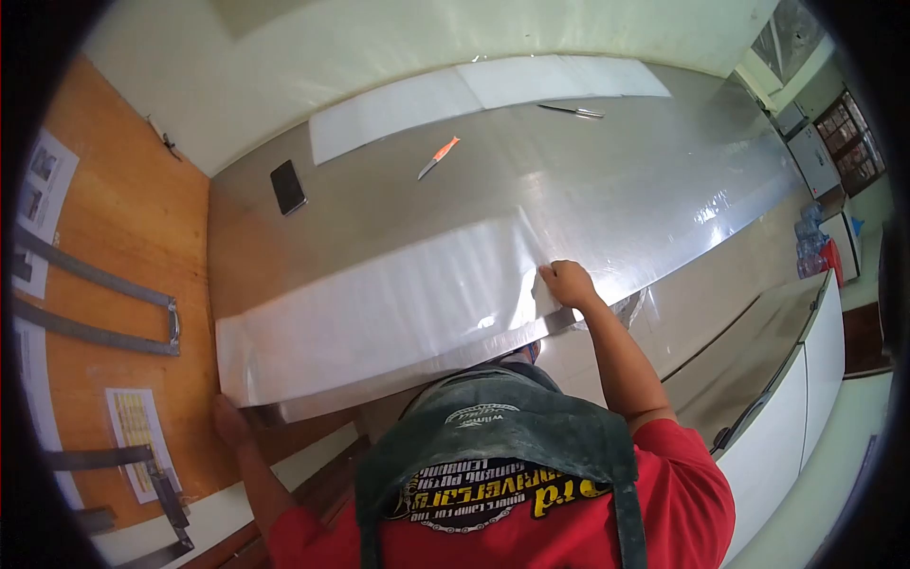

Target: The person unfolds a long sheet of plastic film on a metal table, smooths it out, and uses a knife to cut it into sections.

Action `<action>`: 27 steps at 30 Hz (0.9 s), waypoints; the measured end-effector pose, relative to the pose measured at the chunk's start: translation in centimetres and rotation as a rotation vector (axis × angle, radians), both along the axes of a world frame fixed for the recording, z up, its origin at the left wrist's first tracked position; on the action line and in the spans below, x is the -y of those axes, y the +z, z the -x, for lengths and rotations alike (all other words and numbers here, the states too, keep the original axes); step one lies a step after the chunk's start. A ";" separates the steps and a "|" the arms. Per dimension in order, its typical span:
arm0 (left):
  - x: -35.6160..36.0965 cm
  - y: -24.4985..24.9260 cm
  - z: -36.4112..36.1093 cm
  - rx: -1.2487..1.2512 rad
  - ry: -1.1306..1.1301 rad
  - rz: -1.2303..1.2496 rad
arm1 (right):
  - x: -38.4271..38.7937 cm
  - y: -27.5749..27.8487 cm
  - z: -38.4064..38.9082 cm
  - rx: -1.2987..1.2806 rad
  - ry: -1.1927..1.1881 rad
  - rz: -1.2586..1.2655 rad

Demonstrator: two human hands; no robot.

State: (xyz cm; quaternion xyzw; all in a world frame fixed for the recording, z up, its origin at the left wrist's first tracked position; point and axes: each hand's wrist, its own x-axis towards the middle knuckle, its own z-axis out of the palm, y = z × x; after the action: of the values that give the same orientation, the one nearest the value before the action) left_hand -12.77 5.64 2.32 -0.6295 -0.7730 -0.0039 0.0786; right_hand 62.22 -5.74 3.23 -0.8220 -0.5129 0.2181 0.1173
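Note:
A long translucent plastic sheet point(379, 299) lies along the near side of the metal table point(370, 213). My right hand point(569, 283) is closed on the sheet's right edge, where the plastic creases and lifts a little. My left hand point(230, 420) is low at the table's near left corner, by the sheet's left end. Its fingers are blurred and partly hidden, so I cannot see whether they hold the plastic. Beyond the sheet lies a small knife with an orange handle point(444, 151).
White sheets point(398, 116) line the wall at the back. A thin metal tool point(572, 111) lies before them, and a black phone point(287, 187) is at the left. A wooden panel point(114, 275) bounds the left side. White cabinets point(787, 379) stand at right.

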 end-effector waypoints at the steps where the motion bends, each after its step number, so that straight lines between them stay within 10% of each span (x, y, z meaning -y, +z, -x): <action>1: 0.3 -0.4 0.1 0.027 -0.026 -0.003 | 0.2 -0.1 0.1 0.012 -0.029 0.009; 13: 2.2 -0.9 -2.0 0.486 0.004 -0.448 | -1.8 -0.4 0.7 0.129 -0.056 0.021; 23: 3.5 0.7 -1.1 0.646 -0.079 -0.160 | -2.3 -1.3 0.1 0.116 -0.108 0.069; 27: 1.3 -4.0 4.3 1.168 0.139 -0.149 | -2.1 -1.0 -0.4 0.108 -0.107 0.141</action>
State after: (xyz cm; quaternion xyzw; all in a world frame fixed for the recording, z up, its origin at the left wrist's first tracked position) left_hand -17.02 4.38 -1.67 -0.4637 -0.7253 -0.3988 -0.3160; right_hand 62.58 -3.59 2.23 -0.8650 -0.4571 0.2025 0.0427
